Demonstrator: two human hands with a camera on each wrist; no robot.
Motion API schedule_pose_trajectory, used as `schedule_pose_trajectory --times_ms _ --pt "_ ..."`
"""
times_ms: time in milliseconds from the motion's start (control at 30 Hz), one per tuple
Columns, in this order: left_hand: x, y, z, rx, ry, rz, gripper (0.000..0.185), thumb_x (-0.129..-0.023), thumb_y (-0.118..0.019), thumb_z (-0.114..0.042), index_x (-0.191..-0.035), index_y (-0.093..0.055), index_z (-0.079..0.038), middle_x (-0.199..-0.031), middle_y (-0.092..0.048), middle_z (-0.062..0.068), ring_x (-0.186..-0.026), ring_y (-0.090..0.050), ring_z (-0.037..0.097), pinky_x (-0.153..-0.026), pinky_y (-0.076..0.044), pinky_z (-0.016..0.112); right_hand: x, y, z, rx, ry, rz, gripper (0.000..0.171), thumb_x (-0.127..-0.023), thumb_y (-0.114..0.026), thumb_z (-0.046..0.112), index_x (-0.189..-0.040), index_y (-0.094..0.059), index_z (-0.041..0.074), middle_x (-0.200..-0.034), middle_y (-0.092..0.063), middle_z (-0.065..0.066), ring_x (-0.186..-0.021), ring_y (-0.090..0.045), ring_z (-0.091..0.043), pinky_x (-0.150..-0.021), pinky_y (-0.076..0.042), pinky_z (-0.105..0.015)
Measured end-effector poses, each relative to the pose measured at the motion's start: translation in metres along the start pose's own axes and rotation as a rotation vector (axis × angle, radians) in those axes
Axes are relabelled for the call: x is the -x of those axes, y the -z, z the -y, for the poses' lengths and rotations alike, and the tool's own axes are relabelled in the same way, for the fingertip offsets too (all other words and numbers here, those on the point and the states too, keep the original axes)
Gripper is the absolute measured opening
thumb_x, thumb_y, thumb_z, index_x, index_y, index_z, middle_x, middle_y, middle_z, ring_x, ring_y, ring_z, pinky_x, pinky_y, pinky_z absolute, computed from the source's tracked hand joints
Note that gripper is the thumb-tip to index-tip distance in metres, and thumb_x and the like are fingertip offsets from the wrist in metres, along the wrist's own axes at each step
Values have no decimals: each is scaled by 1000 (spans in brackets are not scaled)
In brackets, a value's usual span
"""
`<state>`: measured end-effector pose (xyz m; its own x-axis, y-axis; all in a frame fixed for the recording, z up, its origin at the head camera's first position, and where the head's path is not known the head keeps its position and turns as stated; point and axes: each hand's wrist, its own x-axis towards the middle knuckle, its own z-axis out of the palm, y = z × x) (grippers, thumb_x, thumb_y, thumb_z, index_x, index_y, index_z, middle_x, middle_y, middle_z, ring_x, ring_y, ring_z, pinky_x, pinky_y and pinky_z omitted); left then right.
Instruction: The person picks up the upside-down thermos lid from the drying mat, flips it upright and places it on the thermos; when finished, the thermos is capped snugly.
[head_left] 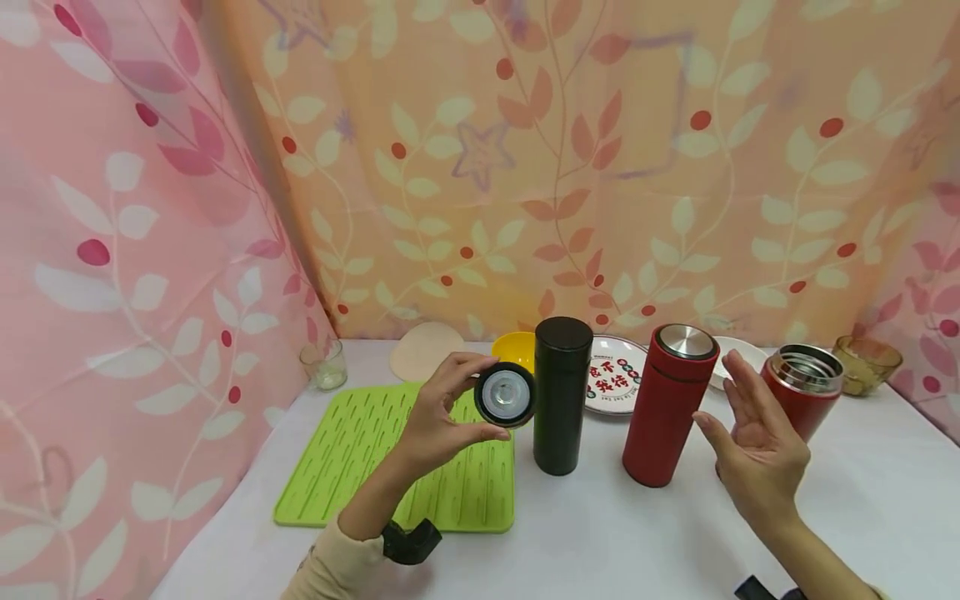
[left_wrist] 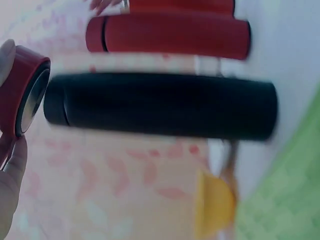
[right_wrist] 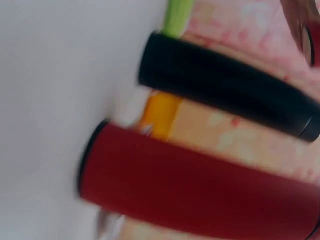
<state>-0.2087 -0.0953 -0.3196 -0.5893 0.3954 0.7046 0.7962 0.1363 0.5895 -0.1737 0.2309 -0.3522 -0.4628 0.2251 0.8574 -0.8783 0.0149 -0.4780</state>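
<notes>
My left hand [head_left: 480, 398] pinches a round lid [head_left: 505, 394] between thumb and fingers, above the mat, with its silver inside turned toward me. The left wrist view shows the lid [left_wrist: 27, 97] is red outside. Just right of it a black flask [head_left: 562, 396] stands upright and capped. A red flask [head_left: 670, 404] with a steel-topped cap stands further right. My right hand [head_left: 723, 396] is open with straight fingers, palm facing left, apart from that red flask. Behind this hand stands a second red flask [head_left: 806, 387] with its mouth uncovered.
A green ribbed mat [head_left: 390, 467] lies at the left on the white table. Behind the flasks are a yellow bowl [head_left: 513, 348], a plate with red characters [head_left: 615, 379], a white dish [head_left: 738, 350], an amber glass bowl [head_left: 866, 362], a small glass [head_left: 324, 364] and a beige disc [head_left: 427, 350]. Patterned curtains close the back and left.
</notes>
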Motion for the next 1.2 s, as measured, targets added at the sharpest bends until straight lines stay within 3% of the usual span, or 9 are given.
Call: schedule_pose_trajectory --times_ms 100,167,300,367,433,633,900,1033,1200 --pt "-7 -15 -16 11 -104 21 76 -60 -84 -7 -127 -50 1 -116 -49 11 -108 -49 18 -94 -48 26 2 -14 10 -85 65 97 64 -71 -68 -16 -125 -35 -25 -133 -45 -29 -126 -46 -27 -103 -36 -26" --pt "-12 -26 -25 7 -176 38 76 -60 -85 -7 -126 -50 1 -117 -49 11 -108 -49 19 -94 -48 28 5 -24 17 -87 50 206 65 -72 -68 -14 -126 -33 -25 -134 -44 -29 -127 -45 -26 -103 -37 -26" --pt "-19 -45 -35 -11 -283 91 75 -61 -85 -9 -127 -49 1 -120 -49 11 -112 -49 19 -97 -46 29 12 -42 28 -16 -137 422 67 -78 -60 -16 -137 -28 -13 -142 -42 -13 -130 -42 -15 -100 -38 -20" --pt "-21 -52 -37 -16 -306 114 75 -62 -84 -10 -127 -49 0 -122 -49 10 -114 -48 18 -99 -45 29 14 -47 31 22 -216 476 66 -80 -55 -18 -140 -27 -8 -144 -41 -4 -130 -41 -9 -99 -38 -16" --pt "-22 -57 -37 -8 -308 127 74 -62 -84 -10 -127 -49 0 -123 -49 10 -115 -48 18 -99 -44 29 16 -50 31 27 -256 483 63 -83 -51 -18 -140 -28 -7 -143 -41 2 -128 -43 -5 -97 -39 -13" --pt "-22 -61 -31 37 -252 140 71 -67 -80 -7 -129 -49 1 -126 -49 11 -118 -48 19 -100 -44 29 17 -51 28 -68 -270 445 56 -85 -47 -19 -138 -29 -12 -141 -45 1 -124 -48 -6 -95 -41 -14" --pt "-21 -60 -24 268 34 101 44 -85 -62 -14 -126 -54 0 -119 -58 14 -108 -59 19 -92 -49 26 17 -48 28 -71 -326 442 59 -84 -49 -19 -138 -28 -11 -136 -49 6 -122 -50 -6 -96 -41 -16" --pt "-20 -60 -24 259 0 87 41 -82 -65 -12 -120 -57 3 -115 -60 16 -106 -60 20 -90 -50 28 16 -47 27 -89 -320 470 60 -84 -49 -18 -139 -27 -10 -139 -46 3 -124 -48 -7 -96 -41 -14" --pt "-20 -61 -25 212 -154 60 38 -75 -69 1 -112 -60 6 -112 -61 18 -107 -58 22 -88 -51 31 15 -44 22 -14 -413 491 54 -94 -47 1 -143 -26 0 -140 -46 5 -122 -50 -6 -92 -46 -15"
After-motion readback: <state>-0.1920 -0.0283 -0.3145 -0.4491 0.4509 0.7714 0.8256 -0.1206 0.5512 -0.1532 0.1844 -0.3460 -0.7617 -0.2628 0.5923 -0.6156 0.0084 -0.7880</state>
